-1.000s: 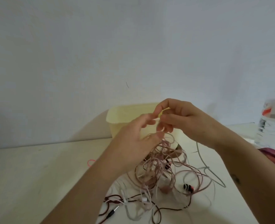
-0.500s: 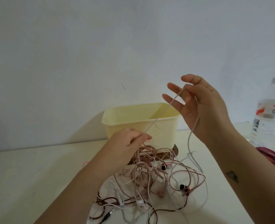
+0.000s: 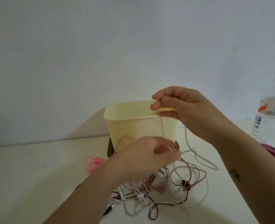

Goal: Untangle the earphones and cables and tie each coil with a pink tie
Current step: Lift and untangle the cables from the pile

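Yellow tub (image 3: 133, 126), contents hidden, behind grey cable (image 3: 186, 135) in right hand (image 3: 190, 110)

Plastic, sheathed cord and flat paint — mostly dull, smooth finishes.

The tub (image 3: 141, 125) is pale yellow plastic, smooth with a low sheen. The tangled cables (image 3: 173, 180) have thin, smooth plastic sheaths in pink, white and dark brown; the grey cable (image 3: 185, 135) looks matt. The pink ties (image 3: 94, 164) seem a rubbery, slightly glossy plastic. The bottle (image 3: 269, 120) is clear, glossy plastic with a printed label. The worktop (image 3: 36, 183) is off-white, smooth and matt — the wall (image 3: 85, 46) is matt paint too.
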{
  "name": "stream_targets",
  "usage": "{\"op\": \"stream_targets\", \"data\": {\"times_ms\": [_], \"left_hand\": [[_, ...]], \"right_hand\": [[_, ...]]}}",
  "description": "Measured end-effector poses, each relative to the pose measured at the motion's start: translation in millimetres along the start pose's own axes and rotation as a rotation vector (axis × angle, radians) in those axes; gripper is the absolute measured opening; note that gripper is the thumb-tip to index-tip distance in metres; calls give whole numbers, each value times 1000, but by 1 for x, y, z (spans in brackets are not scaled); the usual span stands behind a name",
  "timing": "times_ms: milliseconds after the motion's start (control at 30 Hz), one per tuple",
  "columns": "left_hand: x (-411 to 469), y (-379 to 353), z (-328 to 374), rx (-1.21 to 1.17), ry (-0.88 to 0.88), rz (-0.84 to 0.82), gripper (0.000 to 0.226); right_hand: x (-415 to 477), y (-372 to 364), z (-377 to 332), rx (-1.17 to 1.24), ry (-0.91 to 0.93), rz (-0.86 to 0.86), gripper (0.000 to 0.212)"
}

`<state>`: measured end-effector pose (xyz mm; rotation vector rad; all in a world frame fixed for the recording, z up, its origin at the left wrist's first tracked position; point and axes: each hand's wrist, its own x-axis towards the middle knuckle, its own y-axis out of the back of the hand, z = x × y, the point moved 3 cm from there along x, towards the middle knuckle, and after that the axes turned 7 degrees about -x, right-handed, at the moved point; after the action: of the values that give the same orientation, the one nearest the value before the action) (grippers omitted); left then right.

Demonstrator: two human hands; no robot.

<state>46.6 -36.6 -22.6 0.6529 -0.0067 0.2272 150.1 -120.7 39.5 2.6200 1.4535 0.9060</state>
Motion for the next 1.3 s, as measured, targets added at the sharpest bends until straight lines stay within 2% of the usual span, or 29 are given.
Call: {"op": "stream_targets", "data": {"times_ms": [67, 133, 200, 267, 333, 400, 433, 500, 567, 633, 733, 800, 833, 900, 933, 1000, 1033, 1100, 1133, 1167, 1233, 1300], "left_hand": [[2, -23, -2, 51, 31, -105, 38], [2, -35, -1, -16, 40, -175, 16], [0, -27, -1, -131, 46, -169, 23], [-2, -3, 2, -283, 12, -56, 31], [-6, 28, 5, -676, -32, 86, 31], [-10, 56, 5, -1072, -78, 227, 27], [-12, 68, 4, -1170, -115, 309, 24], [-17, 89, -2, -1221, -191, 494, 19], [-24, 105, -8, -1187, -250, 653, 21], [-27, 113, -14, -1131, -257, 726, 23], [-25, 108, -13, -1084, -208, 636, 24], [-23, 99, -8, -1013, -178, 518, 27], [-23, 94, -4, -947, -165, 464, 28], [-23, 82, 5, -788, -151, 361, 30], [-23, 75, 10, -707, -153, 307, 29], [-22, 61, 18, -549, -165, 232, 26], [-21, 56, 21, -482, -168, 231, 26], [-20, 53, 24, -396, -172, 279, 24], [-21, 55, 24, -366, -175, 309, 23], [-23, 58, 22, -336, -180, 340, 21], [-26, 71, 15, -306, -179, 418, 18], [-29, 88, 6, -351, -181, 548, 19]], "right_hand": [[0, -3, 1, -11, 14, 14, 24], [2, 0, 1, 9, 34, 74, 24], [4, 9, 3, -1, 57, 178, 26], [6, 22, 6, -168, 91, 313, 29], [6, 32, 12, -462, 90, 405, 31], [8, 36, 23, -674, 8, 363, 34], [9, 37, 31, -747, -43, 315, 37], [10, 36, 47, -864, -130, 240, 41], [11, 34, 57, -964, -180, 196, 40], [9, 33, 59, -1031, -213, 129, 34], [5, 29, 57, -1127, -272, -89, 22], [4, 26, 47, -1170, -218, -129, 9], [4, 25, 37, -1136, -143, -63, 5], [0, 14, 13, -874, -11, 66, 23], [-3, 5, 2, -684, 10, 42, 39], [-8, -17, -9, -396, 7, -151, 66], [-11, -26, -10, -324, 5, -249, 68], [-13, -33, -7, -284, 27, -337, 43], [-11, -30, -5, -309, 47, -314, 26], [-8, -23, 0, -334, 54, -266, 19], [-2, -7, 12, -328, 7, -146, 25], [4, 13, 22, -316, -80, 56, 29]]}}
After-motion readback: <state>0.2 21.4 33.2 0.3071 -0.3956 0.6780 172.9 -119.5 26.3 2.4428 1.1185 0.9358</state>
